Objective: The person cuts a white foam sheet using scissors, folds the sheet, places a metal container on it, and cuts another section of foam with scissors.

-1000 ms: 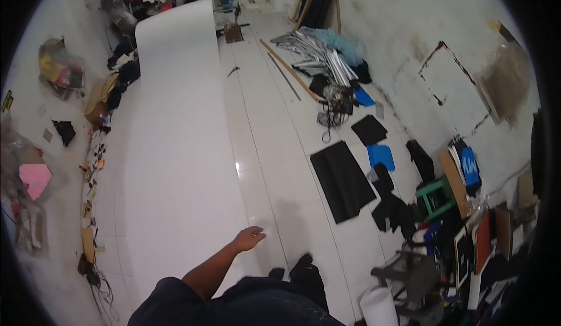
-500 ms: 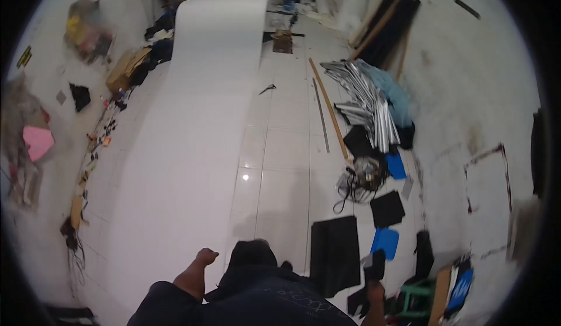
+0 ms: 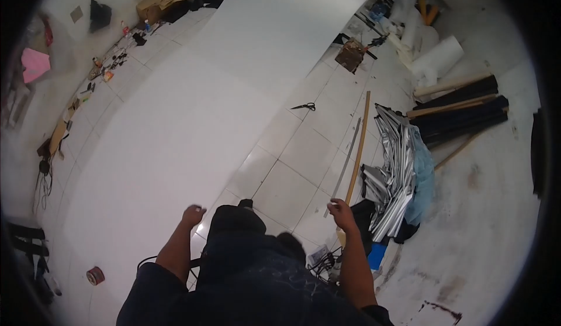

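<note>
- The left hand [image 3: 194,214] is hovering over the white sheet [image 3: 169,139], lower centre-left; its fingers are curling loosely, showing nothing held, though how tightly they are closing I cannot tell.
- The right hand [image 3: 342,214], lower centre-right, is partly curling near the wooden strip [image 3: 361,142]; whether it is gripping anything I cannot tell.
- The sheet is spreading from top centre to lower left, probably flat to avoid creasing.
- Scissors [image 3: 310,107] are lying beside it, upper centre, seemingly within easy reach.
</note>
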Motion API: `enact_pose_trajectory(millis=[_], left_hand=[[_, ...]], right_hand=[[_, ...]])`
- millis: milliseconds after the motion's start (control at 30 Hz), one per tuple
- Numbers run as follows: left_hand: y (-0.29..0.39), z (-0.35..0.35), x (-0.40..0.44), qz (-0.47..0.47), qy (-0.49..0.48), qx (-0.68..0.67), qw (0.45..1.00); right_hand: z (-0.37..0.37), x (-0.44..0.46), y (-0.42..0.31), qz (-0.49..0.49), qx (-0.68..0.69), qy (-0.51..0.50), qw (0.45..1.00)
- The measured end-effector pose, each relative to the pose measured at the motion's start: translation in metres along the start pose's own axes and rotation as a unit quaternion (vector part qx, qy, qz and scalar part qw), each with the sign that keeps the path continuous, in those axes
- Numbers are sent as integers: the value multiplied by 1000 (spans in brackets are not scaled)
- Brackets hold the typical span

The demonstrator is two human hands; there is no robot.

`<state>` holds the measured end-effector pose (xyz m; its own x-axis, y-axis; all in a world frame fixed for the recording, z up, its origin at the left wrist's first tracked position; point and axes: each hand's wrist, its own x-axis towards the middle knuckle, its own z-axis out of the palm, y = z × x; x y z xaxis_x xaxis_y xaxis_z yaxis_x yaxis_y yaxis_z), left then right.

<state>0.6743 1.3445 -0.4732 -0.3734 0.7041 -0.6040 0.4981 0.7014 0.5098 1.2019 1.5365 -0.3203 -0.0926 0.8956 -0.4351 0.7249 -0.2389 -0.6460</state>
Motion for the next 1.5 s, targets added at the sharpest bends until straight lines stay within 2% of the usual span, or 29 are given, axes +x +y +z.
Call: enact_pose_trajectory(millis=[67,133,200,267,400,467,500,533,600,633,667,733,800,867,900,933,967,1000,1067,1100,1267,1300,1333,1367,1400,1433,1467,1500], left_hand=[[76,-21,33,0,22,-146,989],[140,-29,64,-13,34,-207,978],[203,-33,100,-32,48,-274,960],[251,-23,136,-82,37,-388,917],[310,54,221,-160,107,-474,859],[345,95,260,-255,138,-541,790],[365,119,287,-272,137,-567,765],[388,143,303,-294,139,-593,736],[429,175,351,-306,130,-607,722],[444,187,377,-304,117,-621,713],[455,204,404,-302,103,-636,703],[464,236,459,-311,111,-638,696],[456,276,518,-318,119,-642,688],[436,323,579,-372,169,-680,609],[428,341,613,-377,178,-685,598],[419,364,636,-402,238,-698,543],[409,384,655,-424,293,-701,493],[397,398,684,-420,299,-701,493],[381,428,713,-420,387,-749,337],[384,433,723,-388,419,-766,294],[383,434,748,-310,492,-765,277],[384,430,753,-304,498,-767,268],[385,425,756,-295,505,-768,260],[387,423,756,-295,510,-765,260],[389,418,757,-294,504,-768,265],[390,411,758,-288,499,-772,270],[388,414,760,-284,503,-769,274],[382,422,762,-266,508,-771,277]], right_hand=[[-4,66,-30,14,1,-16,1000],[-30,128,-60,33,28,-56,997],[-63,201,-87,64,81,-80,991],[-104,301,-83,60,202,-76,975],[-175,549,-113,60,131,-15,989],[-194,695,-119,81,102,-16,991],[-209,793,-79,15,116,-65,991],[-215,846,-94,34,94,-78,992],[-212,946,-120,51,48,-31,997],[-207,981,-132,38,22,26,999],[-212,1042,-114,31,46,16,998],[-208,1107,-120,31,42,50,997],[-201,1172,-110,-33,14,54,998],[-174,1213,-115,-9,-1,131,991],[-165,1252,-103,-5,57,124,991],[-158,1289,-85,4,108,115,987],[-137,1297,-78,6,100,106,989],[-115,1303,-85,-7,111,108,988],[-87,1315,-65,-16,122,109,986],[-73,1327,-52,-29,158,96,982],[-8,1389,34,-45,256,-6,966],[17,1382,48,-47,228,-4,972],[37,1376,63,-32,234,-52,970],[65,1352,63,7,228,-34,973],[78,1359,81,44,233,-96,967],[97,1314,61,59,257,-88,961],[108,1307,61,59,263,-91,959],[119,1305,62,39,312,-135,940]])
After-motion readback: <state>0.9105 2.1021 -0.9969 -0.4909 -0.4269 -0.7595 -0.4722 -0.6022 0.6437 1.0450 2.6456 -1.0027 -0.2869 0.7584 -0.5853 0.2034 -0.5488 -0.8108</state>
